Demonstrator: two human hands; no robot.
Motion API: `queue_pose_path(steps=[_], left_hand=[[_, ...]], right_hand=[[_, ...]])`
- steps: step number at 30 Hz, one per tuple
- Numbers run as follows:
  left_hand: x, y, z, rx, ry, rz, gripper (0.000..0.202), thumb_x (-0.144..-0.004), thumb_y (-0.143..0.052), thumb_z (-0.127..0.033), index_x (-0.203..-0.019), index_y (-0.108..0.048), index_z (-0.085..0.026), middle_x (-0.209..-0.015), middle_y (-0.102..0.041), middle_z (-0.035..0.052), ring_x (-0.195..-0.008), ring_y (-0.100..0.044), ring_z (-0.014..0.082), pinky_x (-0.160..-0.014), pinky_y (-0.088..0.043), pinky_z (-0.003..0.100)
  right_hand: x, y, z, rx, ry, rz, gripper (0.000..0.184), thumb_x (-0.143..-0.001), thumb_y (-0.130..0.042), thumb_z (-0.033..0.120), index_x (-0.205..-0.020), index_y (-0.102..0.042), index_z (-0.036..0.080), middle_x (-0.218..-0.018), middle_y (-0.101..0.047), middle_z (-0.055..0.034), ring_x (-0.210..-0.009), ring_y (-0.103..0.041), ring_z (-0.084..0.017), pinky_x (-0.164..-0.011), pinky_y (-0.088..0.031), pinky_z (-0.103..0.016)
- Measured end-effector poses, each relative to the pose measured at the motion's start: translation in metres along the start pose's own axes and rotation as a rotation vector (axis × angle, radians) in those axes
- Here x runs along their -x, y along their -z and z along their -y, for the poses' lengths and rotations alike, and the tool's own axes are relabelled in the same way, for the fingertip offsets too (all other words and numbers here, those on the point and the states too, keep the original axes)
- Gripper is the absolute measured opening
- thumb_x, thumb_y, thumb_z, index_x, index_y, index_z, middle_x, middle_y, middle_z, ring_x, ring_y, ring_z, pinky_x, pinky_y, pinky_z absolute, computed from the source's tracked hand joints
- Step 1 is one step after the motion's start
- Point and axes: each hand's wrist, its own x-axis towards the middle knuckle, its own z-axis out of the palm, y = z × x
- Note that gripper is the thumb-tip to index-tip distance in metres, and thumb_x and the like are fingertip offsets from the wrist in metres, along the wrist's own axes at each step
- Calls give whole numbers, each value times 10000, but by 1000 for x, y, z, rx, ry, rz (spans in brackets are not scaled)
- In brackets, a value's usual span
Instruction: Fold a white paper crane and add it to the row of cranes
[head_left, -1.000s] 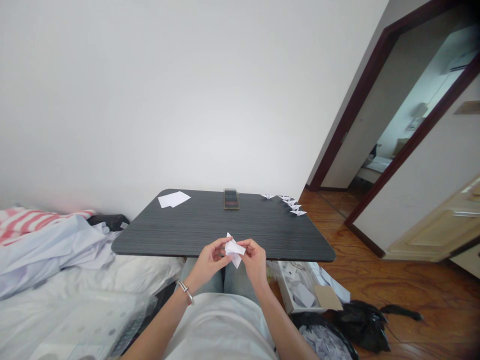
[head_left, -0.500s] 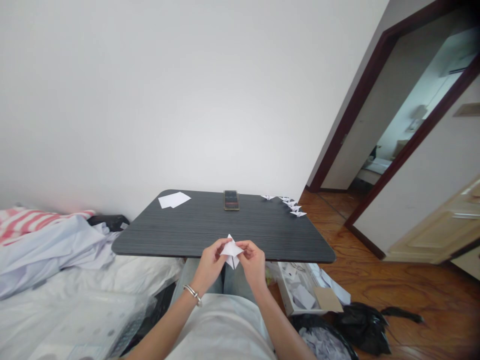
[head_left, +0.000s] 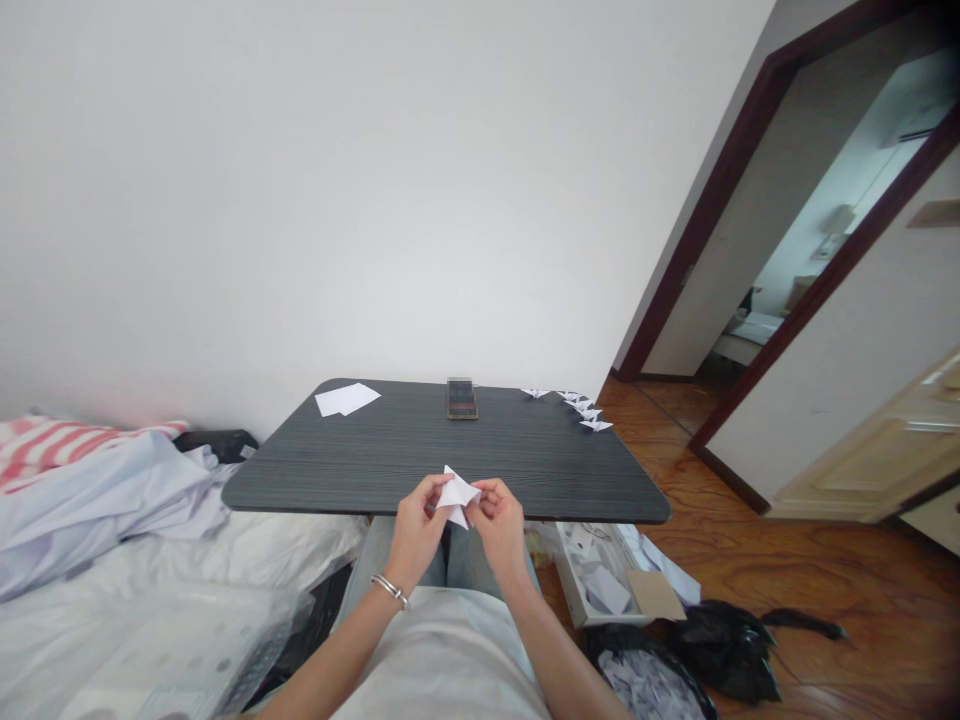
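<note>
While left hand (head_left: pixel 417 522) and right hand (head_left: pixel 500 522) pinch — paper (head_left: pixel 458 492) (folded) lies between.

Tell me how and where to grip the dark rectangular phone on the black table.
Likely best: pinch the phone across its left and right edges, coming from the person's side; both edges are exposed, and the white wall rises behind.

Fingers (head_left: pixel 430 486) hide the folded paper's (head_left: pixel 458 491) edges; phone screen (head_left: pixel 462 397) unreadable.
</note>
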Motion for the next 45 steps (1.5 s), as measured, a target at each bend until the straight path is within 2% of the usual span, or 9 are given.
queue_pose_path(steps=[6,15,23,28,35,40,45], left_hand=[[-1,0,1,-13,14,9,236,-694,-544,-218,-919,-585,-158,-748,-620,23,-607,-532,128,-541,-400,210],[-1,0,-2,93,7,56,102,-755,-494,-245,-827,-469,-176,-721,-524,-14,-633,-489,120,-542,-375,194],[1,-1,-10,42,-47,-30,134,-802,-434,-301,-819,-465,-172,-681,-470,-24,-582,-445,107,-531,-352,196],[2,2,-11,45,-49,-42,183,-814,-418,-345,-865,-454,-173,-702,-493,-5,-580,-465,116,-531,-360,207],[3,2,-9,7,-123,-22,156,-807,-426,-302,-897,-448,-177,-695,-471,-21,-558,-442,107,-518,-351,202],[2,2,-10,-20,-168,-37,136,-788,-435,-252,-899,-458,-176,-738,-466,-14,-597,-439,112,-542,-353,204],[2,2,-11,-21,-160,-31,155,-785,-427,-233,-927,-455,-175,-811,-520,18,-703,-506,150,-623,-393,236]], right_hand=[[-1,3,3,135,89,-76,91,-701,-577,202,-760,-526,156,-672,-607,-21,-575,-574,-131,-516,-457,-223],[7,0,8,217,166,11,97,-737,-561,251,-764,-559,157,-639,-613,-16,-562,-582,-131,-509,-460,-217],[12,-1,17,226,219,7,81,-731,-576,242,-736,-559,163,-654,-594,-15,-583,-601,-136,-530,-482,-222],[13,-4,22,44,126,92,123,-761,-546,294,-762,-549,171,-632,-582,-4,-581,-592,-135,-534,-497,-240],[7,-1,21,-147,-25,190,195,-696,-618,307,-824,-556,173,-592,-571,24,-497,-535,-98,-411,-444,-185],[6,-1,22,-160,-37,212,210,-668,-645,262,-850,-591,171,-559,-544,44,-473,-510,-81,-418,-445,-178],[8,-2,24,-103,-36,181,228,-650,-655,258,-855,-623,164,-562,-542,37,-455,-488,-76,-410,-441,-181]])
